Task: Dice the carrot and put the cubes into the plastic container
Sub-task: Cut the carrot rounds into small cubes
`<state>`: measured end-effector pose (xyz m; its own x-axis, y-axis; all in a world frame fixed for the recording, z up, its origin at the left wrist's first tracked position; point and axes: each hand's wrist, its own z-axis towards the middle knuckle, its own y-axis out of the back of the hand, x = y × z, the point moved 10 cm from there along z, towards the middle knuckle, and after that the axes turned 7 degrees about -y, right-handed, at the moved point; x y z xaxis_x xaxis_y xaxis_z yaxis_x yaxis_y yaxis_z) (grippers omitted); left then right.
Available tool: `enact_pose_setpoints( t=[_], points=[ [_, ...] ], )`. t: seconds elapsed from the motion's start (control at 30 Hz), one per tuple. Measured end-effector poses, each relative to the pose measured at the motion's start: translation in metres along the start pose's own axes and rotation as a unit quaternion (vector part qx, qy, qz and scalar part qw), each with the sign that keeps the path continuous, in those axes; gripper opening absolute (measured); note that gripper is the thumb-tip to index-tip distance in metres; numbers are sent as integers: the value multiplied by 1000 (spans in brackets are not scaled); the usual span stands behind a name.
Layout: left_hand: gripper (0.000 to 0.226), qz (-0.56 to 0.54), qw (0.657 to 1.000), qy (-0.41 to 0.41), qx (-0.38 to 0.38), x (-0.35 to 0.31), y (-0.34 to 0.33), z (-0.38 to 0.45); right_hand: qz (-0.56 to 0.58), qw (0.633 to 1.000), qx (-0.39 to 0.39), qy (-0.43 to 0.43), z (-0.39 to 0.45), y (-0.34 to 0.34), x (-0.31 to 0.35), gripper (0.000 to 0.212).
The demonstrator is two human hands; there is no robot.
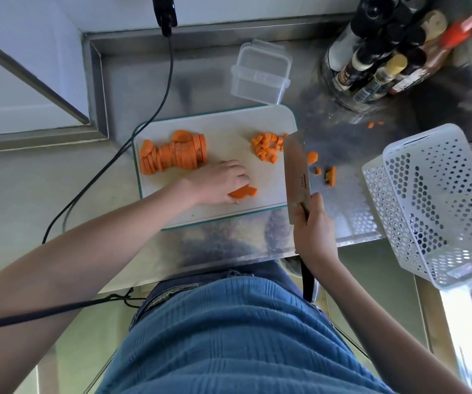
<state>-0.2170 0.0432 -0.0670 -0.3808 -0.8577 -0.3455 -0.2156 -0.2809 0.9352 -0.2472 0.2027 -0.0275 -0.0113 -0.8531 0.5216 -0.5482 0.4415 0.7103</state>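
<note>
A white cutting board [229, 123] lies on the steel counter. A row of carrot slices [173, 155] sits at its left. A heap of carrot cubes [266, 147] lies at its right. My left hand [217, 182] holds down a few stacked carrot slices [244, 191] near the board's front. My right hand [313, 231] grips the handle of a cleaver [296, 166], whose blade stands over the board's right edge. The clear plastic container [260, 73] stands behind the board, with nothing visible inside.
Loose carrot bits [327, 172] lie on the counter right of the board, with two more [371, 125] farther back. A white perforated basket [439, 203] stands at the right. A rack of bottles [377, 61] fills the back right. A black cable [155, 109] runs along the board's left.
</note>
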Motion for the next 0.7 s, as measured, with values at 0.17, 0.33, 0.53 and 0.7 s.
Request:
enact_pose_setpoints(
  t=[0.17,0.33,0.53,0.7],
  points=[
    [47,-148,978,145,-3,19,-5,-14,2,1000,19,-8,4,-7,0,18],
    [21,-215,954,204,-38,36,-7,-16,-50,997,57,-2,7,-28,8,16],
    [46,-248,931,243,-111,38,-6,-29,-84,995,56,2,5,-41,14,10],
    [98,-264,924,257,-101,20,-20,-57,-90,994,65,11,0,-53,17,14]
  ],
)
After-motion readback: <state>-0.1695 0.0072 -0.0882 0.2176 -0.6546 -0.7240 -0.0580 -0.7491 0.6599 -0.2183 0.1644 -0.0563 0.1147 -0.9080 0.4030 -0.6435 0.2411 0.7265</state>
